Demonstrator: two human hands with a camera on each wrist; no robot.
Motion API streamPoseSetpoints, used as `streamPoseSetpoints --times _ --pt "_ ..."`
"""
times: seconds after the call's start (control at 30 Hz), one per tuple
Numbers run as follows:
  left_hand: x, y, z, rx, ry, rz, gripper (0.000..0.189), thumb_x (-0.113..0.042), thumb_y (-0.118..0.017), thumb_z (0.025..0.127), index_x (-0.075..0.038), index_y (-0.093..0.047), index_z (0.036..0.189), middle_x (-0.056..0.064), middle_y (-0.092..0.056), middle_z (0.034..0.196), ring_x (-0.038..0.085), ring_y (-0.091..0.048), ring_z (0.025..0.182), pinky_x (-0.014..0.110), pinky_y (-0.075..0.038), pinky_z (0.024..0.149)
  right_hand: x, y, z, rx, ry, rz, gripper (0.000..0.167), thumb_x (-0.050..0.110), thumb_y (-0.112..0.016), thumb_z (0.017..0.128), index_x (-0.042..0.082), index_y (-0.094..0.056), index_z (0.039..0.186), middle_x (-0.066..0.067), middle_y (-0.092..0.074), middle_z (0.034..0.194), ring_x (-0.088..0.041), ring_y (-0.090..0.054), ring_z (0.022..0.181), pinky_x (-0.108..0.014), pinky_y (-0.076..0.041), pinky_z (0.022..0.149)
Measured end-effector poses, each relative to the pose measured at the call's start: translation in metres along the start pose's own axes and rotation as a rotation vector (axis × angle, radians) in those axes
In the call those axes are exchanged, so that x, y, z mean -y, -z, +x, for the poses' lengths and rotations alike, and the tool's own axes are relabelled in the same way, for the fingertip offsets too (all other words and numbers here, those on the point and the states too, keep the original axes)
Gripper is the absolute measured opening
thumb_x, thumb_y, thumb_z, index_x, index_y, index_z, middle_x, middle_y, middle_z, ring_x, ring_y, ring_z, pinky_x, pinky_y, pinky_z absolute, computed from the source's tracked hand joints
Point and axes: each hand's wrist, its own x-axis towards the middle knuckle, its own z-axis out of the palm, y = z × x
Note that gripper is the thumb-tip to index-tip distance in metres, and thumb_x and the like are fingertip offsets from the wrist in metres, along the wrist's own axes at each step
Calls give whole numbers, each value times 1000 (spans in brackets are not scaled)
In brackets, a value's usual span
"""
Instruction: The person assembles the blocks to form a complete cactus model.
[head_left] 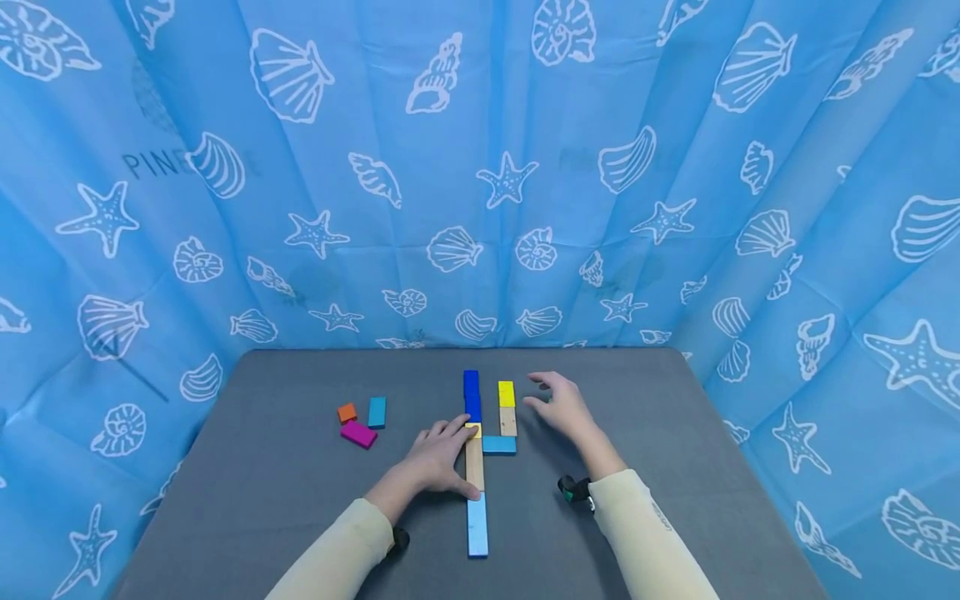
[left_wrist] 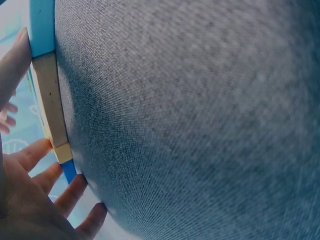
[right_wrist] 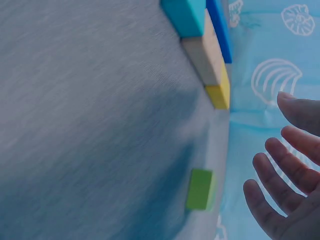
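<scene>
A straight column of blocks runs toward the far edge: a long light blue block (head_left: 477, 525), a plain wood block (head_left: 475, 467), a small pale yellow block (head_left: 474, 431) and dark blue blocks (head_left: 472, 396). My left hand (head_left: 437, 458) lies along its left side, fingers spread, thumb by the light blue block's end and index fingertip at the pale yellow one. A teal block (head_left: 499, 445) joins the column's right side, with a wood block (head_left: 508, 422) and a yellow block (head_left: 506, 393) lined up beyond it. My right hand (head_left: 562, 406) hovers right of these, holding nothing.
Left of the column lie an orange block (head_left: 347, 412), a magenta block (head_left: 359, 434) and another teal block (head_left: 377, 412). In the right wrist view a green block (right_wrist: 200, 190) rests on the grey table (head_left: 300, 500). A blue shell-print curtain (head_left: 480, 208) hangs behind.
</scene>
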Motion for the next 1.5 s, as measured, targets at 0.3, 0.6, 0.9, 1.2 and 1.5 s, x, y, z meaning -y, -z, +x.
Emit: streamPoseSetpoints --times 0.3,0.6,0.9,1.2,1.5 --pt "-2 3 -2 15 4 -21 111 -68 -85 65 -24 -38 156 1 -23 168 34 -28 148 62 -25 118 -23 4 -20 -40 -74 14 48 17 -80 88 4 -65 131 -16 -66 130 -34 -63 118 -52 -49 102" --pt "-1 2 -4 9 7 -34 111 -68 -85 65 -25 -39 156 1 -24 168 35 -28 147 62 -26 118 -39 3 -24 -4 -206 -29 53 15 -81 86 1 -62 133 -22 -61 131 -38 -60 118 -54 -48 99" --pt "0 2 -3 13 -5 -31 111 -69 -84 65 -25 -38 156 1 -24 168 35 -28 147 62 -26 117 -50 -1 -13 79 -232 -99 40 8 -75 91 -1 -66 129 -22 -64 124 -36 -63 112 -49 -53 91" --pt "-1 2 -4 8 -10 -39 110 -68 -85 65 -24 -39 156 2 -24 167 36 -28 147 63 -25 117 -41 4 -5 66 -236 -109 34 14 -77 90 5 -71 123 -15 -67 114 -29 -62 100 -47 -52 85" --pt "1 2 -2 7 -4 -38 110 -67 -85 65 -24 -39 156 2 -23 168 35 -28 147 62 -25 117 -24 8 10 7 -144 -71 38 12 -76 91 3 -69 127 -18 -66 121 -33 -64 106 -49 -53 90"
